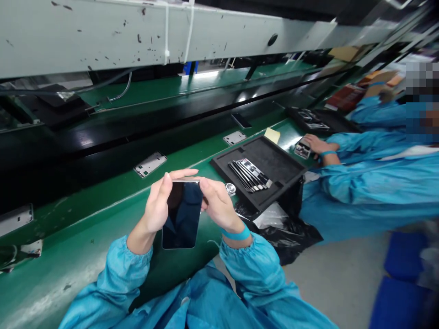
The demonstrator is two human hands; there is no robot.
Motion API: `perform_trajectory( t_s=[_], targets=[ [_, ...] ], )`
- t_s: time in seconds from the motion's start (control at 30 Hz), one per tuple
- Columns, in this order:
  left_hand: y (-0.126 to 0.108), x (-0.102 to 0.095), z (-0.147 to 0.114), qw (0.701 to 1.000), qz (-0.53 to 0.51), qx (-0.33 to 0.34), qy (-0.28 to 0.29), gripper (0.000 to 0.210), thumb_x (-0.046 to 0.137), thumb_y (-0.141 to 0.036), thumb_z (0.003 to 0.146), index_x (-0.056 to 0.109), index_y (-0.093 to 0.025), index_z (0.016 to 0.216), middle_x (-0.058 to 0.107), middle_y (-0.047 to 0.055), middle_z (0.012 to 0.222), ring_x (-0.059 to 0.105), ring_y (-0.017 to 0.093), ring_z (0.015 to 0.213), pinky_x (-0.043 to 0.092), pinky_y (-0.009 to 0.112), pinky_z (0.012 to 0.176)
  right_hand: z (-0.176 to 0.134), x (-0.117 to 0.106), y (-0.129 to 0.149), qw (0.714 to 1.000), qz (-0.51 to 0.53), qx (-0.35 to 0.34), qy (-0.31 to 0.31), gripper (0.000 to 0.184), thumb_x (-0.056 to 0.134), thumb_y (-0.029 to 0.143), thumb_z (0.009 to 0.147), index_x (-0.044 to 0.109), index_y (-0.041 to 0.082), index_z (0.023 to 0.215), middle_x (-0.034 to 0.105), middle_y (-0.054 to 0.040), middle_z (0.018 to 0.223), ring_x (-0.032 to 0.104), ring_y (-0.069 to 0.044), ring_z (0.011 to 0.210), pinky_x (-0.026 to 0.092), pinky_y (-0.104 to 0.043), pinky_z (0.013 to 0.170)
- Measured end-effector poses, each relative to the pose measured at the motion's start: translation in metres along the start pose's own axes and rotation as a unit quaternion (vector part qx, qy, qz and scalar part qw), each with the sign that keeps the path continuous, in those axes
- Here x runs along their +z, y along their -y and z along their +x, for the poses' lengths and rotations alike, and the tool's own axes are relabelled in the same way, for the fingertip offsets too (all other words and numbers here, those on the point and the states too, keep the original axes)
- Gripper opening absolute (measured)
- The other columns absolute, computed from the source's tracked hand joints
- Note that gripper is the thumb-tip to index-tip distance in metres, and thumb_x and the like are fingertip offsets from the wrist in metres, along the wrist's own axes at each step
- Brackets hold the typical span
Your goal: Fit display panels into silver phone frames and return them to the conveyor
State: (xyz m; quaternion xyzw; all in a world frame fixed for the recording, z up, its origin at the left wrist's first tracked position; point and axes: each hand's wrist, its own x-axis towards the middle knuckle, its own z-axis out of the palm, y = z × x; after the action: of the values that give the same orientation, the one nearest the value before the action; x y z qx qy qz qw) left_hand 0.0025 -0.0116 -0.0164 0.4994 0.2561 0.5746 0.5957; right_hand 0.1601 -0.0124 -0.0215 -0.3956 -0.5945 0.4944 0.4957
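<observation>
Fingers [167, 185] of the left hand [155, 209] and right hand [217, 204] grip a dark-screened phone [181, 219] by its upper end, above the worktop [87, 242] towards its near edge; a loose hold could let the smooth phone slip. Rightward, a black tray [279, 167] carries overlapping panels [248, 175].

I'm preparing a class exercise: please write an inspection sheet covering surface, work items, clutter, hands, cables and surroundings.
Surface: glossy green bench, some marks.
Work items: dark-screened device in hand; stacked thin panels in a black tray; pale flat parts beyond.
Clutter: black plastic bag beside the tray; yellow slip near its far side.
Hands: left hand and right hand hold the device's upper sides.
Cables: dark cable, upper left.
Surroundings: chipped overhead beam; blue-sleeved co-worker at right.
</observation>
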Motion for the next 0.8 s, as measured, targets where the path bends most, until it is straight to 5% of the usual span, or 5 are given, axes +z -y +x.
perform_trajectory(
  t_s=[0.2,0.4,0.53,0.63,0.8],
  targets=[
    [-0.007,0.003,-0.014,0.999,0.022,0.013,0.020,0.056,0.046,-0.064,0.113,0.084,-0.025,0.125,0.086,0.008,0.115,0.083,0.027,0.104,0.066,0.037,0.089,-0.014,-0.001,0.023,0.998,-0.031,-0.046,0.022,0.070,0.051,0.078,0.105,0.079,0.016,0.094,0.048,0.0057,0.051,0.039,-0.010,0.042,0.031,-0.026,0.042],
    [0.005,0.007,-0.009,0.985,0.133,0.105,-0.015,0.047,0.051,-0.055,0.114,0.085,-0.024,0.121,0.085,0.008,0.121,0.081,0.026,0.115,0.061,0.038,0.104,-0.001,0.001,0.015,0.997,-0.037,-0.062,-0.027,0.072,0.063,0.078,0.098,0.052,0.020,0.056,0.038,0.0052,0.052,0.034,-0.010,0.051,0.031,-0.027,0.051],
    [0.009,0.001,0.003,0.987,0.115,0.085,-0.073,0.052,0.059,-0.066,0.107,0.084,-0.021,0.114,0.086,0.009,0.110,0.082,0.024,0.102,0.064,0.037,0.097,-0.001,0.006,-0.001,0.997,0.007,-0.042,-0.058,0.067,0.066,0.085,0.091,0.069,0.019,0.079,0.055,0.0015,0.071,0.045,-0.012,0.061,0.040,-0.026,0.057],
    [-0.001,-0.009,0.011,0.989,-0.022,0.008,-0.147,0.057,0.055,-0.073,0.105,0.075,-0.022,0.119,0.084,0.007,0.094,0.080,0.021,0.074,0.067,0.035,0.073,-0.016,0.007,-0.010,1.000,0.012,-0.010,0.014,0.071,0.058,0.089,0.093,0.074,0.021,0.104,0.071,-0.0047,0.092,0.063,-0.017,0.075,0.055,-0.030,0.070],
    [-0.020,-0.018,0.015,0.965,-0.130,0.005,-0.228,0.059,0.043,-0.076,0.108,0.066,-0.025,0.126,0.083,0.007,0.092,0.082,0.022,0.076,0.068,0.035,0.070,-0.038,0.005,-0.023,0.978,-0.040,0.067,0.192,0.080,0.041,0.085,0.104,0.064,0.021,0.062,0.066,-0.0044,0.057,0.064,-0.017,0.053,0.055,-0.029,0.057]
  ],
)
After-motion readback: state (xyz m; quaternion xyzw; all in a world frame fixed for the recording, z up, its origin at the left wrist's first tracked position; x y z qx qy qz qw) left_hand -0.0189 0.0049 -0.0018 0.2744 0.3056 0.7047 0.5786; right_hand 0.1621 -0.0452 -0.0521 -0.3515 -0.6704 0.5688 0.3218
